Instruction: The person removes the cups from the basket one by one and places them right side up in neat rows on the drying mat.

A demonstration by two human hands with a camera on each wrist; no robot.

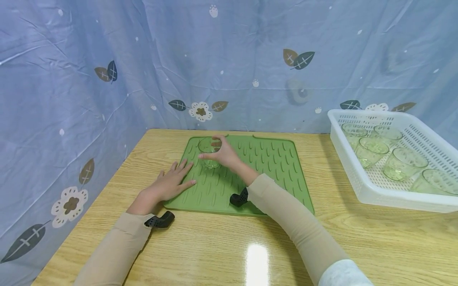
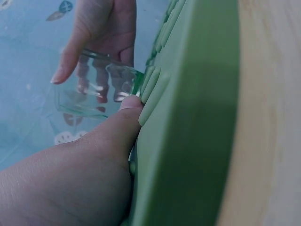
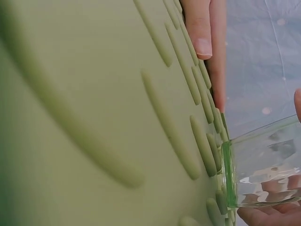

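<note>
Fingers [image 1: 219, 138] of right hand [image 1: 227, 154] around glass [image 1: 210, 163]

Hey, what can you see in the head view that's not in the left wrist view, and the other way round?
Only the head view shows the white basket with five glasses in it and the beige sleeves.

Only the left wrist view shows the palm of the right hand and an edge-on close-up of the green mat.

Both show the right hand around the upright glass, the left hand, the wooden table and the blue patterned curtain.
</note>
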